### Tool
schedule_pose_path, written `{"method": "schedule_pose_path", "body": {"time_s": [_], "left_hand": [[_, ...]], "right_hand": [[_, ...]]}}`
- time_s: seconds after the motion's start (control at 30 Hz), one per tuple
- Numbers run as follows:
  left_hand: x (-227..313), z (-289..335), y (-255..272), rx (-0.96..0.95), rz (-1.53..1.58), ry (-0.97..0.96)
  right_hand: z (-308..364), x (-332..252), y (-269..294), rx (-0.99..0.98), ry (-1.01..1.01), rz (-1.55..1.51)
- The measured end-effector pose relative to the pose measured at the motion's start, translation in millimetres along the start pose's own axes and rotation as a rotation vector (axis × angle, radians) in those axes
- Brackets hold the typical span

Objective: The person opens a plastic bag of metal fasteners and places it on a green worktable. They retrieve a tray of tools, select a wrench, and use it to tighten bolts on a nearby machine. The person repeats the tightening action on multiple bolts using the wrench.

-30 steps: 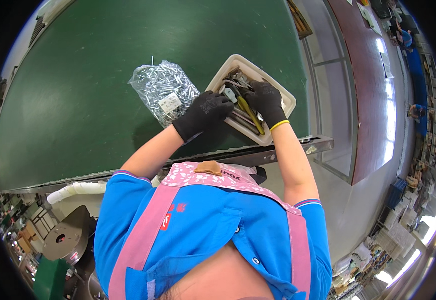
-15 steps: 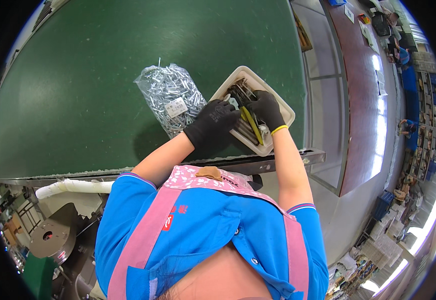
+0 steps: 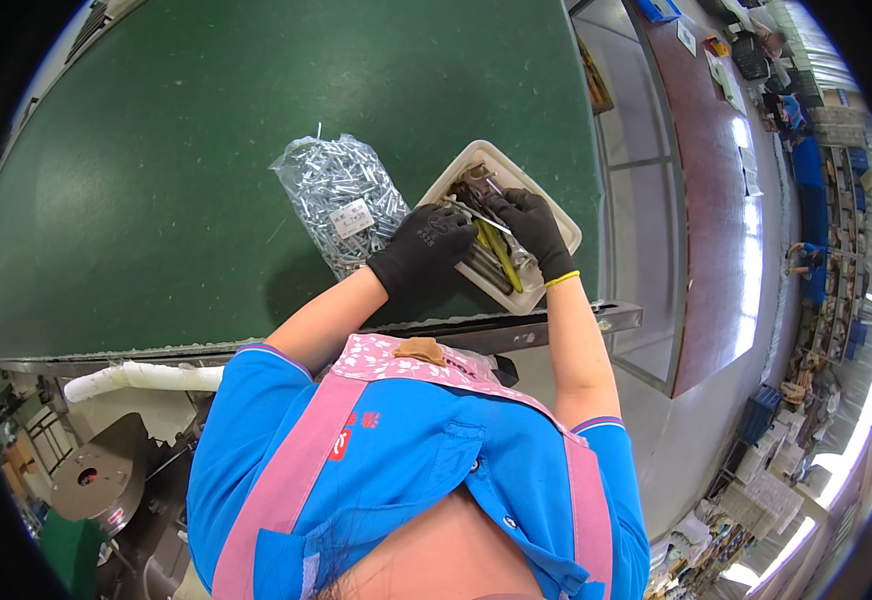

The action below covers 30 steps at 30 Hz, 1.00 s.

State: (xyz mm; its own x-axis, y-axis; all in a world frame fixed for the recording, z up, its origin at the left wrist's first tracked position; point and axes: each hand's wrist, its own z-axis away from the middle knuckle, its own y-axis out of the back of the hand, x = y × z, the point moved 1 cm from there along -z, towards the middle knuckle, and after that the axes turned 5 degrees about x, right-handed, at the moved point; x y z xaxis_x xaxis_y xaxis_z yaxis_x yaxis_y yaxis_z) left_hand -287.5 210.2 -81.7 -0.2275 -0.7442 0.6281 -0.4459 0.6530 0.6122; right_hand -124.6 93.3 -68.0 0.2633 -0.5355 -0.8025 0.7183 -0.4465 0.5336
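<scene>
Flanking slim, yellow-green tool handles (image 3: 502, 259), left hand (image 3: 426, 243) and right hand (image 3: 536, 229) have unclear grips

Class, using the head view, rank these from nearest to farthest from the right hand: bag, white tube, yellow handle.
From the right hand:
1. Yellow handle: in the tray, lower left.
2. Bag: on the table, to the left.
3. White tube: far lower left.

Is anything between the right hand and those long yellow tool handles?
Yes, partly: a thin silver metal rod seems to slant across the upper end of the long yellow tool handles, beside the black-gloved right hand. Nothing visible covers their lower end.
</scene>
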Motion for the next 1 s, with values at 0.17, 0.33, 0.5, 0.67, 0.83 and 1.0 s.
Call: {"method": "schedule_pose_path", "body": {"time_s": [0.17, 0.33, 0.5, 0.67, 0.83, 1.0], "left_hand": [[-1.9, 2.5, -5.3, 0.041, 0.144, 0.189], [0.8, 1.1, -3.5, 0.262, 0.582, 0.503], [8.6, -14.6, 14.7, 0.419, 0.355, 0.357], [26.8, -27.6, 40.4, 0.542, -0.089, 0.171], [48.3, -29.0, 57.9, 0.62, -0.018, 0.017], [92.8, 18.4, 55.3, 0.397, 1.214, 0.518]], "right_hand": [[0.2, -4.0, -2.2, 0.111, 0.205, 0.051], [9.5, -40.5, 4.9, 0.315, 0.478, 0.023], [24.3, -88.3, 19.1, 0.412, 0.518, -0.114], [45.4, -124.4, 21.4, 0.454, 0.521, -0.309], [71.2, -143.7, 4.7, 0.263, 0.312, -0.674], [99.9, -143.5, -8.0, -0.062, 0.245, -0.677]]}}
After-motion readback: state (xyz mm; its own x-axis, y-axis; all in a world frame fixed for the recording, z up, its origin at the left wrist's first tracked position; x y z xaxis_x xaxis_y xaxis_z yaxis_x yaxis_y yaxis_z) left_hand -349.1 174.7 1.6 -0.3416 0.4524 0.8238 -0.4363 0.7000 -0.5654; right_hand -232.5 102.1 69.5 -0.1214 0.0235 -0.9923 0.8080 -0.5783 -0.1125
